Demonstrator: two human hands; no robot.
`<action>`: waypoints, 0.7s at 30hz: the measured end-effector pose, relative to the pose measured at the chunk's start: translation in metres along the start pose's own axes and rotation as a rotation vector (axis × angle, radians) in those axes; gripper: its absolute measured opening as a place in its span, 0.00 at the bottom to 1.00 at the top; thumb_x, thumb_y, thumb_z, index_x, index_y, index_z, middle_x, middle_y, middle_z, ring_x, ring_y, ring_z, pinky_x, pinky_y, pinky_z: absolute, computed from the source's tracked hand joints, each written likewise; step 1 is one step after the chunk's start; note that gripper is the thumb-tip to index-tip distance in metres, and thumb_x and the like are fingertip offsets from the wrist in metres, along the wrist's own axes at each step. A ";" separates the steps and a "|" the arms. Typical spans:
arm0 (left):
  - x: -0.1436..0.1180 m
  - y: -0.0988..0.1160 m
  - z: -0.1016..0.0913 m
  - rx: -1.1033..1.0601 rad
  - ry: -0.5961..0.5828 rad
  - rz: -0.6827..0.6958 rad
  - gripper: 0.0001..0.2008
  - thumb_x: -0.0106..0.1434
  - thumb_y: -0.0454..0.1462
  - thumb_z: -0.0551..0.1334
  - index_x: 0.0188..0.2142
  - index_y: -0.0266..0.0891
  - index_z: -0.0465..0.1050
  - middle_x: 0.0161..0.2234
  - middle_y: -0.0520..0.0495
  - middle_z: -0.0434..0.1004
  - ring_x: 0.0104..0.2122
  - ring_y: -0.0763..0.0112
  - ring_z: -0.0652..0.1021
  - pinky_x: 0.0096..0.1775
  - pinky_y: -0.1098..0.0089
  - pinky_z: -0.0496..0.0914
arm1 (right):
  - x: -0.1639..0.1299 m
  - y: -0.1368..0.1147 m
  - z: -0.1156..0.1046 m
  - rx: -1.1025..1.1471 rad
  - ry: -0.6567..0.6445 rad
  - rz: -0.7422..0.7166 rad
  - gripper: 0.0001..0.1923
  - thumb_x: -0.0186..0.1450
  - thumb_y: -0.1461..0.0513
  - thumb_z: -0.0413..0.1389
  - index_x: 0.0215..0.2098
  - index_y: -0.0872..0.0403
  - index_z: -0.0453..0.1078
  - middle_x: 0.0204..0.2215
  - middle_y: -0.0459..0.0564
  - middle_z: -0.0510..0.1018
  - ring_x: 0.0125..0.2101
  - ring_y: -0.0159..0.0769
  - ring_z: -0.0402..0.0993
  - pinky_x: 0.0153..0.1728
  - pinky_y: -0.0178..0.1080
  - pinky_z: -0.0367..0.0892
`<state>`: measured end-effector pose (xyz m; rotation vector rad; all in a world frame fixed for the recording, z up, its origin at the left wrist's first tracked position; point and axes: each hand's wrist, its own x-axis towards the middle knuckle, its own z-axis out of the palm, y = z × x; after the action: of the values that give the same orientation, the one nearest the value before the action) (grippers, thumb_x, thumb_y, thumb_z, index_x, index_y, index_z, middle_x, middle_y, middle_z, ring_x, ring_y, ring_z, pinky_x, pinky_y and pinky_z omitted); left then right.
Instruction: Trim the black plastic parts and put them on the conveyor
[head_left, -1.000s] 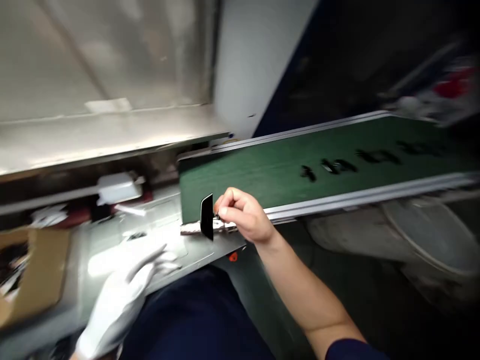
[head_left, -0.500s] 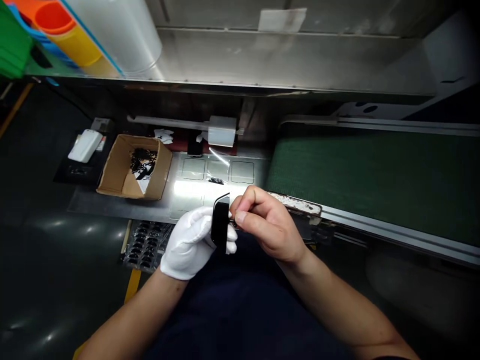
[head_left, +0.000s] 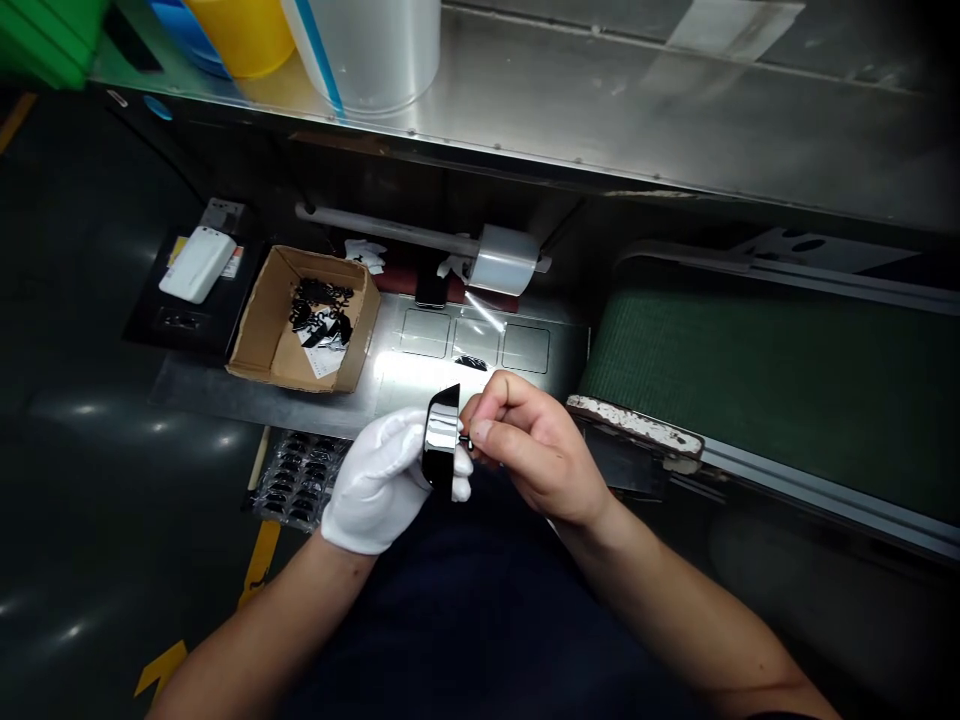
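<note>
My left hand [head_left: 379, 482], in a white glove, grips a small glossy black plastic part [head_left: 441, 440] held upright in front of me. My bare right hand [head_left: 532, 450] pinches at the right edge of that same part with thumb and forefinger. Both hands hover above my lap, just in front of the lit metal work plate [head_left: 420, 375]. A small black piece [head_left: 471, 362] lies on the plate behind my fingers.
An open cardboard box [head_left: 304, 320] with several small black parts sits at the left of the plate. A tape roll on a bar [head_left: 504, 260] hangs behind. A green conveyor belt [head_left: 780, 385] runs to the right. A tray of black parts [head_left: 296, 480] lies lower left.
My right hand brought the black part back from the conveyor's end, and my gloved left hand came up and took hold of it. The view swung left and down.
</note>
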<state>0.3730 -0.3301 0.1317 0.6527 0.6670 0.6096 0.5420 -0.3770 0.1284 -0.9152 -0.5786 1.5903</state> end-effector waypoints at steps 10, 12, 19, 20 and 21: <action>-0.005 0.027 -0.036 -0.035 0.023 0.002 0.16 0.73 0.42 0.59 0.39 0.35 0.82 0.28 0.43 0.82 0.27 0.65 0.79 0.33 0.67 0.73 | 0.031 0.019 0.030 -0.056 0.045 0.094 0.06 0.68 0.63 0.63 0.35 0.52 0.70 0.29 0.43 0.77 0.25 0.26 0.70 0.24 0.29 0.64; -0.006 0.027 -0.046 -0.054 0.031 -0.002 0.15 0.73 0.42 0.59 0.40 0.34 0.82 0.28 0.43 0.82 0.27 0.65 0.80 0.33 0.67 0.74 | 0.034 0.021 0.037 -0.082 0.051 0.092 0.07 0.69 0.62 0.63 0.35 0.52 0.69 0.29 0.43 0.77 0.24 0.26 0.71 0.22 0.29 0.63; -0.008 0.021 -0.089 -0.185 0.131 -0.251 0.28 0.71 0.57 0.58 0.46 0.34 0.82 0.31 0.39 0.83 0.29 0.62 0.83 0.30 0.69 0.76 | 0.050 0.028 0.040 -0.695 0.067 -0.470 0.10 0.69 0.67 0.63 0.46 0.48 0.72 0.45 0.52 0.78 0.42 0.39 0.80 0.39 0.42 0.78; -0.009 0.021 -0.091 -0.212 0.113 -0.259 0.29 0.70 0.58 0.59 0.47 0.34 0.82 0.33 0.39 0.83 0.31 0.61 0.84 0.31 0.69 0.77 | 0.052 0.028 0.037 -0.811 0.021 -0.566 0.11 0.68 0.68 0.62 0.46 0.49 0.73 0.45 0.53 0.78 0.45 0.41 0.79 0.44 0.44 0.78; -0.009 0.021 -0.091 -0.231 0.091 -0.247 0.29 0.69 0.58 0.60 0.47 0.35 0.82 0.34 0.39 0.84 0.32 0.61 0.84 0.33 0.68 0.78 | 0.055 0.029 0.034 -0.896 -0.032 -0.627 0.12 0.68 0.69 0.62 0.47 0.49 0.73 0.45 0.54 0.79 0.46 0.42 0.79 0.46 0.46 0.78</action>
<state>0.2955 -0.2918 0.0949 0.3225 0.7365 0.4797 0.4957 -0.3268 0.1119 -1.1816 -1.4971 0.7419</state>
